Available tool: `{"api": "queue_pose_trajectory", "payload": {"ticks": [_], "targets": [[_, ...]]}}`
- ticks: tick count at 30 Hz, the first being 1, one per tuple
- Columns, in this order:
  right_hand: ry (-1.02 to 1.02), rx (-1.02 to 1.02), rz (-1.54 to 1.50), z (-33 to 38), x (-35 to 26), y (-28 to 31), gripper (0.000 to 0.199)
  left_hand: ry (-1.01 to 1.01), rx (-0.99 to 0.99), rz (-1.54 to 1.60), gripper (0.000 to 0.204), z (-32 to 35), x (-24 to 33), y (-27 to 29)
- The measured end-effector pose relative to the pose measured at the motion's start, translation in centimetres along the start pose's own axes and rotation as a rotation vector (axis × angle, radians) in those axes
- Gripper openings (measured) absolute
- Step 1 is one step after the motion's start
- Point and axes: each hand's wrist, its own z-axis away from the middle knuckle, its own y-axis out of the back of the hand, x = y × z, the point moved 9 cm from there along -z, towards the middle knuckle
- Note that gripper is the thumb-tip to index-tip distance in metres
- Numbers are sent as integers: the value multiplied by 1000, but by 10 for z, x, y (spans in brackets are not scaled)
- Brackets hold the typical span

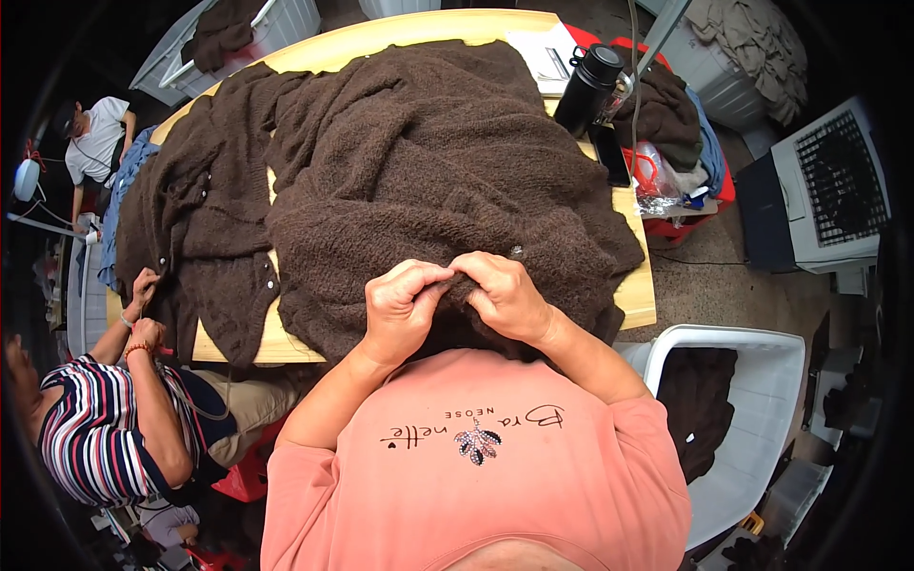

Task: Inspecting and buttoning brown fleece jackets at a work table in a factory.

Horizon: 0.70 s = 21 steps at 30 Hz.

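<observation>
Knit (409,162): brown, heaped broadly over the table (640,285), its near edge gathered at the person's chest.
Lie from fingers: the bulk spreads away beyond both hands; a small dark part hangs between them toward the shirt (476,428).
Long axis: not clear in the heap; several folds run slantwise.
Left hand (405,300): fingers curled, thumb and forefinger pinching the near edge; part of the grip is hidden.
Right hand (502,297): fingers pinching a bunched bit of the same edge, tips just beside the left ones.
Nearer hand: neither; both are on the knit, almost meeting.
Left side: a narrow table gap, then another garment (228,143) with a co-worker's hand (145,285) at it.
Right side: bare table rim, then a white bin (776,419) below, nearer the right hand.
Far right: flask (583,90) and phone (609,157) stand close to the heap, limiting room there.
</observation>
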Motion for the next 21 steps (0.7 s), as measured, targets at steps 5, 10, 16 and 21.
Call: {"api": "queue_pose_trajectory", "payload": {"ticks": [5,10,16,21], "targets": [[95,-107,207,7,-5,-13,27,9,-22,-31,16,2,-3,2],[147,-34,199,8,-9,-9,25,-27,-51,-17,18,0,1,2],[169,26,204,11,-15,-7,22,-180,1,-72,18,1,12,1],[138,70,224,11,-21,-6,22,-323,97,-188,20,7,24,3]]}}
